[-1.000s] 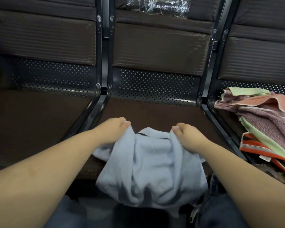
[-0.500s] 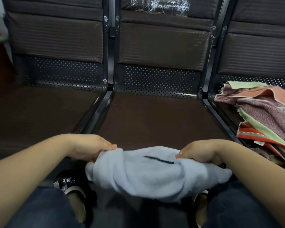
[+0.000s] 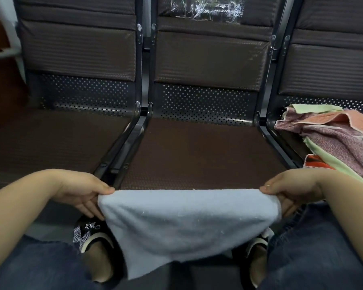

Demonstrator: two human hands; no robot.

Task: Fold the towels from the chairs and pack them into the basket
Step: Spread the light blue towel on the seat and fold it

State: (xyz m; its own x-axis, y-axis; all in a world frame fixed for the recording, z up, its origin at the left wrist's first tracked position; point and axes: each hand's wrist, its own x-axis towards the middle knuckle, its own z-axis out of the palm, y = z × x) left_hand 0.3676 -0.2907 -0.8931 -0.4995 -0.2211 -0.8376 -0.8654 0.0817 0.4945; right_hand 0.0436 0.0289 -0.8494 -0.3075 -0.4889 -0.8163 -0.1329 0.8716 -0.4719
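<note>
Left grip (image 3: 80, 193) and right grip (image 3: 289, 191) pinching pale blue towel (image 3: 187, 225) top corners, long axis left-right, hanging down

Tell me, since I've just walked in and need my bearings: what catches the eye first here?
The pale blue towel stretched in front of the middle chair seat, its top corners pinched by the left hand and right hand, the rest hanging over the person's feet. Next, the heap of colourful towels on the right-hand chair.
</note>
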